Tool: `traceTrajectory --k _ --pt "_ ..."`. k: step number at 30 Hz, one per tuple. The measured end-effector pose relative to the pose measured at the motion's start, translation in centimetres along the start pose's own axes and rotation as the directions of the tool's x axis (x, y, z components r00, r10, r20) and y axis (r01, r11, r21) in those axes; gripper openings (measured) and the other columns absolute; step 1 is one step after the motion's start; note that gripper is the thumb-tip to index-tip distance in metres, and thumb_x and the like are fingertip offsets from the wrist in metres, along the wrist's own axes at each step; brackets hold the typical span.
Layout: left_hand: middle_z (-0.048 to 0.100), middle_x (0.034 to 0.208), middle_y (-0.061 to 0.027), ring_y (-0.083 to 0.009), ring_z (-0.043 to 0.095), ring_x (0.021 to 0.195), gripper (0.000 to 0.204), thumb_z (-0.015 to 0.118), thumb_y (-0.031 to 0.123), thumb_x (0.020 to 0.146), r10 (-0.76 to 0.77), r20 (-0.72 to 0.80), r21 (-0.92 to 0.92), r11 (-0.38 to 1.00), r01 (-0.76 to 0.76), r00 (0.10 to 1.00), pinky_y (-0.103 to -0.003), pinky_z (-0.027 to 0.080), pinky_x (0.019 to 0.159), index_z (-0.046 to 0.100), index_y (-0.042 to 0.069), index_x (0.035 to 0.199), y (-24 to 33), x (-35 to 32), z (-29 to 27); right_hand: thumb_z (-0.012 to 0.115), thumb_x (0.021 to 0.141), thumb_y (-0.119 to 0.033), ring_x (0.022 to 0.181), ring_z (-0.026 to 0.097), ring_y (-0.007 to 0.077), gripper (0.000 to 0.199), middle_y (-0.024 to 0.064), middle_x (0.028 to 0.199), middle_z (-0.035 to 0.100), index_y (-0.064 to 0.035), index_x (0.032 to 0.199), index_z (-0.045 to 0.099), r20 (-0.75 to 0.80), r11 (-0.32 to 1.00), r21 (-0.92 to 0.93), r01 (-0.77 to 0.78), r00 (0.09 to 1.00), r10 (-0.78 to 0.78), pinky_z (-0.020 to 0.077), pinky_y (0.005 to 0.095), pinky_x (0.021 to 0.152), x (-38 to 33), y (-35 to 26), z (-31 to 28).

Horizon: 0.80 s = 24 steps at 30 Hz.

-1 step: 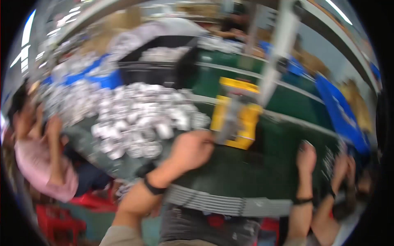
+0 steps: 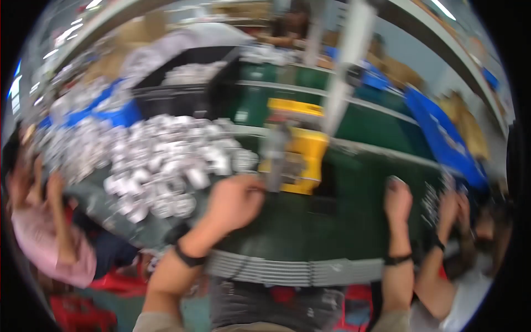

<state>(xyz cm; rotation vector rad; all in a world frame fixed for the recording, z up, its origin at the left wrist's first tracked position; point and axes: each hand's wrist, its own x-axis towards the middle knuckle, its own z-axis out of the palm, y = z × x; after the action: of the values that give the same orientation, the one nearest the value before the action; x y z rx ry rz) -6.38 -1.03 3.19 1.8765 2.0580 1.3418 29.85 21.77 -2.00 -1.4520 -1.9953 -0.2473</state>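
The left hand pinches a blurred grey upright part before the yellow fixture, apparently seating it; the right hand, to the right, is fisted on the green table, contents unclear.

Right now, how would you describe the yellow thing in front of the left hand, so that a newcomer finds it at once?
Start at the green worktable and the heap of small silvery parts on its left side. Just right of the heap, beyond the left hand, stands a yellow box-like fixture. It is the only bright yellow thing there; the picture is too blurred for detail.

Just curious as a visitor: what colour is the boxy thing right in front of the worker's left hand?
Yellow: the box shows best, though blurred, in the head view, just beyond the left hand.
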Motion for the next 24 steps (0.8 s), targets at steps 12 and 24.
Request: traceTrajectory --k 12,24 --pt "0.057 0.126 -0.0126 -0.0212 0.061 0.106 0.049 0.051 0.017 0.1 0.196 0.688 -0.716 0.334 0.613 0.698 -0.036 0.052 0.092 0.036 0.001 0.144 2.1 -1.3 3.1 0.072 0.065 0.008 0.076 0.063 0.0244 0.024 0.0102 0.081 0.062 -0.0045 0.067 0.051 -0.085 0.351 0.872 0.342 0.811 -0.579 0.0512 0.0321 0.067 -4.4 -12.4 -6.2" --pt "0.052 0.128 -0.0093 -0.0211 0.059 0.114 0.051 0.049 0.019 0.101 0.137 0.67 -0.71 -0.172 0.683 0.73 -0.037 0.05 0.099 0.029 0.01 0.147 2.0 -0.9 3.8 0.076 0.07 0.002 0.085 0.064 0.024 0.024 0.0134 0.103 0.056 -0.0022 0.086 0.059 -0.039 0.226 0.961 0.157 0.889 -0.456 0.0545 0.0374 0.076 -6.2 -15.6 -4.3"
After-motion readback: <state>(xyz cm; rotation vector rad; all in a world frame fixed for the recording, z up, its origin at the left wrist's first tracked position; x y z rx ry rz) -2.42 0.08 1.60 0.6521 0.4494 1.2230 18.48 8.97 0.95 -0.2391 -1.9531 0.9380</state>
